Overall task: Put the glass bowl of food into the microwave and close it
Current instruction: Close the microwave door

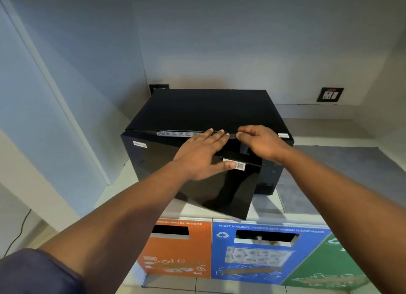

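The ajar door (193,173) blocks the microwave (206,111) front; counter (329,159) lies bare to its right.

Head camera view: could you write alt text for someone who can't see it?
Two bare hands press a black microwave's door, still slightly ajar: left hand flat on it, right hand at its top edge. Coloured recycling bins stand below.

Dark navy short sleeve (37,271); bare forearms

Wall socket (330,94) above table's (329,133) back right edge. Grey mat (342,173) on table's right side. Orange bin (178,249), blue bin (259,254), green bin (329,269) below front edge.
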`<action>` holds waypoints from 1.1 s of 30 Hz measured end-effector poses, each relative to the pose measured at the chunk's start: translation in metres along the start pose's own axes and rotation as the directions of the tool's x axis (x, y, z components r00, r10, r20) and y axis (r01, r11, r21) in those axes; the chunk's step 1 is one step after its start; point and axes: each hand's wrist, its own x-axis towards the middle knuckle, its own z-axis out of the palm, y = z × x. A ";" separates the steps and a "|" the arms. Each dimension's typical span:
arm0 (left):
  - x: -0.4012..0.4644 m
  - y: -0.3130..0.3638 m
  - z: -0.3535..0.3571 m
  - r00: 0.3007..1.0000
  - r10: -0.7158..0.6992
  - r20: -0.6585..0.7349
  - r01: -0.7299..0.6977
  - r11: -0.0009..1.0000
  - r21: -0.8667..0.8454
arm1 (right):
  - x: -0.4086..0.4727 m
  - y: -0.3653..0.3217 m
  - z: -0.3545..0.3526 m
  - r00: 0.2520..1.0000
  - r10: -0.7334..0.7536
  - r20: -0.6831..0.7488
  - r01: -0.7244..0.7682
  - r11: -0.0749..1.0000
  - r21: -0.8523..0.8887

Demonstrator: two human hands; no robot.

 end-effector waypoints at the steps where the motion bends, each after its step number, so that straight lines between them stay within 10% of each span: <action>1: 0.005 0.000 0.001 1.000 0.007 -0.009 -0.007 1.000 0.010 | -0.002 0.004 -0.003 1.000 0.010 -0.022 -0.010 1.000 -0.016; 13: 0.048 -0.005 0.015 0.996 -0.038 -0.085 0.042 0.998 0.052 | -0.023 0.060 -0.005 0.965 -0.220 -0.140 0.126 0.863 -0.489; 33: 0.064 -0.007 0.024 0.987 -0.033 -0.159 0.049 0.994 0.098 | -0.006 0.072 0.026 0.879 -0.277 -0.388 0.015 0.829 -0.559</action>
